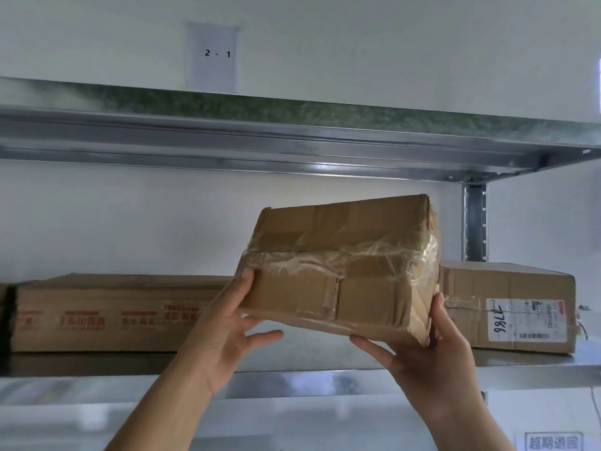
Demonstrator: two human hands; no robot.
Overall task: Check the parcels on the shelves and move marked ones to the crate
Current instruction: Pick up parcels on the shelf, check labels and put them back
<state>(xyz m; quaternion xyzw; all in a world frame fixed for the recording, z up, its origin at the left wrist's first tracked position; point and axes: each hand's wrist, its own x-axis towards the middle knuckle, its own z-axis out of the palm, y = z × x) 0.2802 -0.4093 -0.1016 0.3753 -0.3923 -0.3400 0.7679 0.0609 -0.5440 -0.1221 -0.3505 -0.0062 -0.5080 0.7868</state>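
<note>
Taped cardboard parcel held tilted, clear above the metal shelf. Left hand grips its 9 o'clock edge, right hand its 4 o'clock corner. Flat box at 9 o'clock; labelled box at 3 o'clock, number possibly 9866.

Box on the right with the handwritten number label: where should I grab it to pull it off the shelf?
Take the labelled box by its two short ends, coming from the front. It lies flat and wide on the shelf, too broad for one hand. Its left end is partly hidden behind the taped box that the left hand and right hand hold, so set that down first.
</note>
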